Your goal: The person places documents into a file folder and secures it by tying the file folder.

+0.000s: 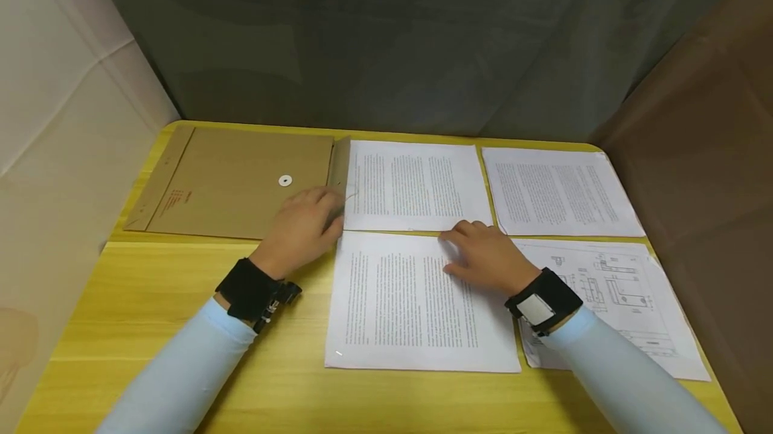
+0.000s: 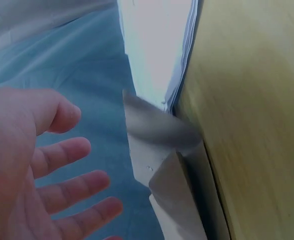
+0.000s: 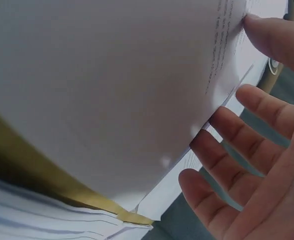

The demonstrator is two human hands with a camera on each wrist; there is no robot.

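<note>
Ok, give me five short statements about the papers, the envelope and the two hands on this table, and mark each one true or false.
1. The brown envelope lies at the table's far left. True.
2. The left hand rests on the drawing sheet. False: it is at the envelope's right edge, by the open flap.
3. The right hand lies on the near text sheet. True.
4. The drawing sheet has a technical drawing on it and lies at the near right. True.
5. The yellow table holds only one printed sheet. False: four sheets show, two of them far ones.
</note>
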